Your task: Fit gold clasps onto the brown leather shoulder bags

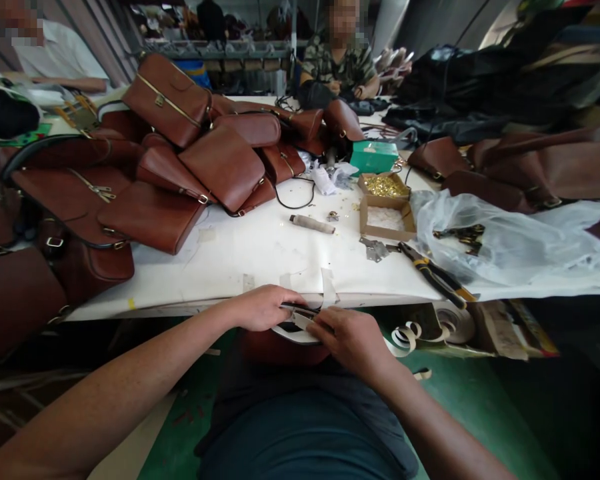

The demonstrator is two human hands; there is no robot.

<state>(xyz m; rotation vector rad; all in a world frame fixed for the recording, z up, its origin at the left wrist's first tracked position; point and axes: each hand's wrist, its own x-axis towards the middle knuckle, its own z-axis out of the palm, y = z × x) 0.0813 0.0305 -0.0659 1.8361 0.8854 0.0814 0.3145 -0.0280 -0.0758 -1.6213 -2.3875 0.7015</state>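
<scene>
A brown leather bag rests on my lap against the table edge, its pale-rimmed mouth facing up. My left hand is closed on the far left side of the bag's rim, with the fingertips partly hidden inside. From the right, my right hand reaches over the opening, fingers bent and pinching a small pale flat piece at the mouth. Whether that piece is fixed to the bag I cannot tell. Much of the bag's body lies in shadow below my hands.
Brown leather bags are heaped on the white table. Pliers, metal plates, a wrapped tool, a box of gold fittings and a plastic bag lie to the right. Two people sit opposite.
</scene>
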